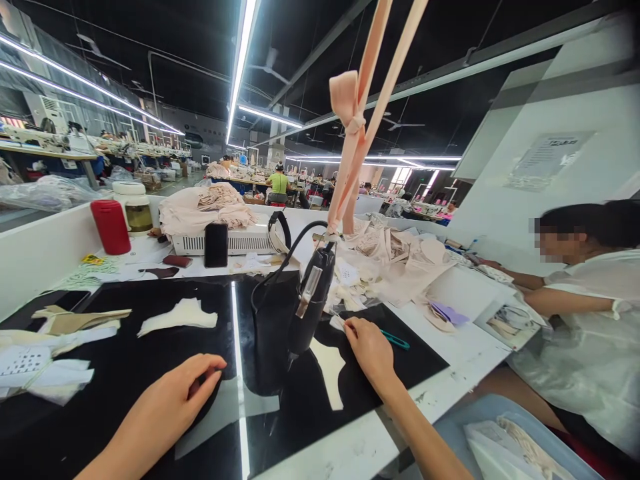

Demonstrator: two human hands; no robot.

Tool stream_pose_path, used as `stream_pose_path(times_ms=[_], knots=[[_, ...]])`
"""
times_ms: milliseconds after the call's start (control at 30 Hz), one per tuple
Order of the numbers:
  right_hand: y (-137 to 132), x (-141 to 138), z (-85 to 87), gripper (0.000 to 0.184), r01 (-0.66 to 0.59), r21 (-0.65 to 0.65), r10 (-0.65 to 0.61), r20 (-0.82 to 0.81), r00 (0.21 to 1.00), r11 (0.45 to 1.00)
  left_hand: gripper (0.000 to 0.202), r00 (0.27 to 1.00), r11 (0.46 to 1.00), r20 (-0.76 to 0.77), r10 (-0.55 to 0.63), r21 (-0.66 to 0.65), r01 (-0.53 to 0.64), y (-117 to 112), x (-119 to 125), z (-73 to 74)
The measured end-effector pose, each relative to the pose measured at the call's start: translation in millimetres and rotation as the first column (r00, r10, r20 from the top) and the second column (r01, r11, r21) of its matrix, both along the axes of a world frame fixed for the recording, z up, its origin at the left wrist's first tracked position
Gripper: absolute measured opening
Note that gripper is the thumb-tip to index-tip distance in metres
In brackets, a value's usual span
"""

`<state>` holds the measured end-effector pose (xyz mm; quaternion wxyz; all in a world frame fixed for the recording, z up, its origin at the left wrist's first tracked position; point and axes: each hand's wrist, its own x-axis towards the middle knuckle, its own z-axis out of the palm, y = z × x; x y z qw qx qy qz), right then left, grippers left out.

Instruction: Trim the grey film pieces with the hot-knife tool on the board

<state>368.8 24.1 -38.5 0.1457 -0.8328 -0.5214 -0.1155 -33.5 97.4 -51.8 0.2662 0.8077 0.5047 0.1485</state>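
Judging from the layout, we take the work to be partway: one cream piece lies flat on the black mat between the hands, partly behind the hanging black tool, while a second pale piece rests farther off and a bundle sits at left. We cannot tell which are finished. The left hand, loosely curled with a gap at the thumb, appears to hold nothing; the right hand bends its fingers at a small white scrap, its grip unclear to us.
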Motion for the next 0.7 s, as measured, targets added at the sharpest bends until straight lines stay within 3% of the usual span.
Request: stream_pose_path(times_ms=[400, 700], knots=[[-0.9, 14.3, -4.2, 0.017, -0.031, 0.189, 0.088, -0.303, 0.949, 0.981, 0.055, 1.0, 1.0, 0.011, 0.008, 0.011, -0.008, 0.5, 1.4, 3.3], [-7.9, 39.3, -1.2, 0.022, 0.133, 0.414, 0.141, -0.567, 0.812, 0.901, 0.052, 0.999, 0.999, 0.047, 0.01, 0.034, -0.012, 5.1, -1.8, -4.3]])
